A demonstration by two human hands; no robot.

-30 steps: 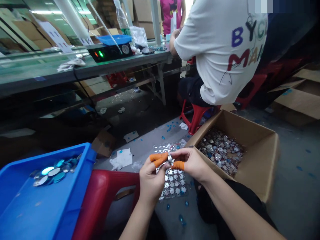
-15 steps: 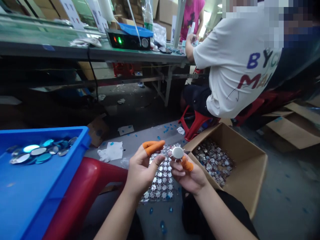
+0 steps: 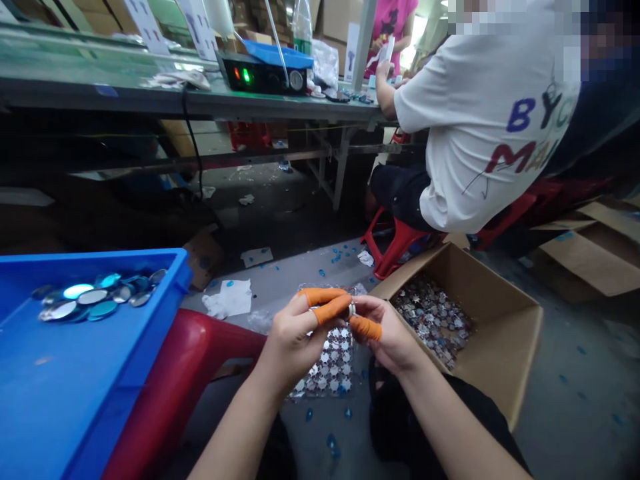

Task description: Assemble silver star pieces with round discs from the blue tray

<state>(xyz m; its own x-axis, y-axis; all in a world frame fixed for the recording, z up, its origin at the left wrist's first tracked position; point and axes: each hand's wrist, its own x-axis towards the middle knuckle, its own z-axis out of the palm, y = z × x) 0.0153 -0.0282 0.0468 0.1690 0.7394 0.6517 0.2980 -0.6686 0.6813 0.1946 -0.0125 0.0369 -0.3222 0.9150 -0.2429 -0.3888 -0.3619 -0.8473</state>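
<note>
Both hands meet at a small round silver metal piece with prongs (image 3: 353, 309), now turned edge-on and mostly hidden by fingers. My right hand (image 3: 396, 337) pinches it from the right, an orange finger cot on one digit. From the left, my left hand (image 3: 293, 337) is closed against the same piece, with orange cots on two fingers. Beneath the hands lies a clear tray (image 3: 345, 393) filled with rows of silver pronged pieces. Right of it, an open cardboard box (image 3: 505, 353) holds a heap of loose pronged pieces (image 3: 440, 323).
A blue bin (image 3: 90, 373) with round mirror-like discs (image 3: 93, 297) rests on a red stool (image 3: 200, 347) at left. Blue bits and paper scraps (image 3: 230, 298) litter the floor. Ahead, a co-worker in a white shirt (image 3: 470, 113) sits by the long workbench (image 3: 150, 100).
My left hand has moved right and closed its fingers onto the piece in my right hand. The piece has turned from face-on to edge-on. The view has shifted slightly.
</note>
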